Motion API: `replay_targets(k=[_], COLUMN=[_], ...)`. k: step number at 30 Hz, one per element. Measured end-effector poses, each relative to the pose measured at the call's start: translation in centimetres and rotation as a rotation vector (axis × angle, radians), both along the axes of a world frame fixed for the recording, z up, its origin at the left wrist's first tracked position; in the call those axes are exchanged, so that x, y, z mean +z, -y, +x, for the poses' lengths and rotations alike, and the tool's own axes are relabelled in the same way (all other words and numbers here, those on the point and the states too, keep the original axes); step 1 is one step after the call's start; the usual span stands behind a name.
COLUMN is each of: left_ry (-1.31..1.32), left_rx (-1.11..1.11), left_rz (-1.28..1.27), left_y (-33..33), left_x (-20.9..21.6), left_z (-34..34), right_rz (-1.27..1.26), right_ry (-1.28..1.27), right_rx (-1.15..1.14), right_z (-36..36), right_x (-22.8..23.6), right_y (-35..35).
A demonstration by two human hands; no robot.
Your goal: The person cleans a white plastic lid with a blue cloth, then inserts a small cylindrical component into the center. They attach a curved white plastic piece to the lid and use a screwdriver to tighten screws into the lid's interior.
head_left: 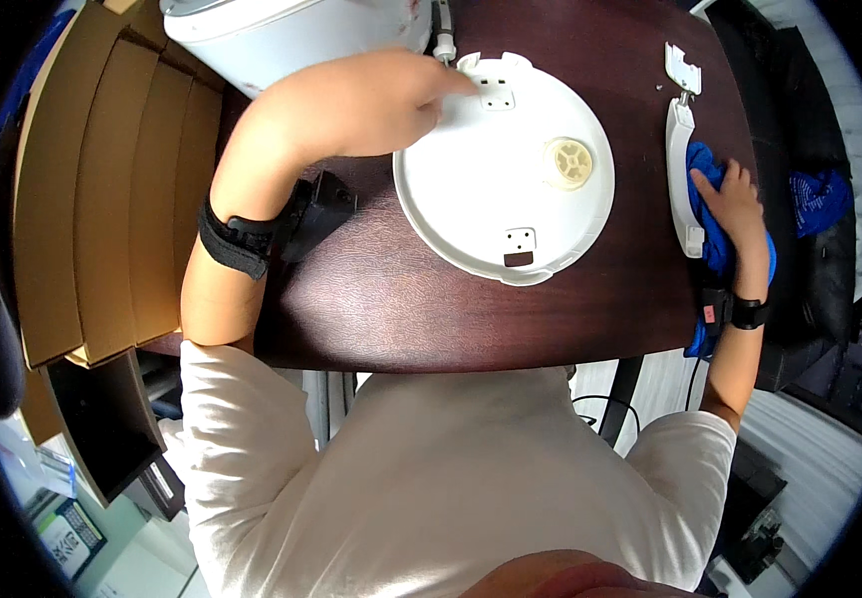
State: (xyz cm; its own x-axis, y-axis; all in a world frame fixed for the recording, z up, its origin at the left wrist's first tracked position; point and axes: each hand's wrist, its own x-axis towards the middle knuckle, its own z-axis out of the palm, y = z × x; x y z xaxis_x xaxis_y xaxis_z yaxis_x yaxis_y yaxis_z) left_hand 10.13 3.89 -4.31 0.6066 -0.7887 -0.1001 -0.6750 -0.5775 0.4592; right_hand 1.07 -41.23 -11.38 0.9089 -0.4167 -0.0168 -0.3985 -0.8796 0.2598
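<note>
two hands are at work in the single head view, and we take them in turn. our left hand (371,100) lies curled over the far rim of the round white lid (504,169), fingers bunched together and pressing at the notched tab just past the fingertips; whether they pinch something small there we cannot tell, since the knuckles hide the tips. the lid lies flat on the dark wooden table (401,309), its pale yellow hub (568,162) well to the right of those fingers. beyond the fingertips stands a white appliance body (282,35) with a thin white tube end (444,45) hanging close by.

our right hand (735,199) rests with fingers loosely together on a blue cloth (715,214), the tips touching the long white handle piece (681,169) that lies just left of them; a small white bracket (682,68) sits farther out beyond it.

we judge the risks so: the lid is unheld on its near side, so a hard push at the tab could skate or tip it toward the near table edge. the tube end sits so near the left fingers that a careless lift might snag it. the handle piece is merely touched, not gripped, and a tug on the cloth could drag it off the right edge. a black block (316,209) sits by our left wrist, where the forearm could knock it.
</note>
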Motion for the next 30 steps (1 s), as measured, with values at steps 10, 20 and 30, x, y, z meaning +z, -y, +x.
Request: replay_targets(k=[10,20,30], left_ry=[0.124,0.024,-0.037], left_rx=[-0.005,-0.035,-0.108], left_rz=[-0.252,-0.304,-0.382], left_y=[-1.8,-1.7,-2.9], left_x=[-4.5,-6.8,-8.2], left_z=[-3.2,-4.0,-3.2], right_rz=[0.710,0.647,0.384], right_ry=[0.341,0.205,-0.043], right_rx=[0.287,0.890,1.254], right_z=[-5.3,-3.9,-0.6], right_x=[6.8,7.0,1.4], right_y=[-1.6,-19.9,-24.9])
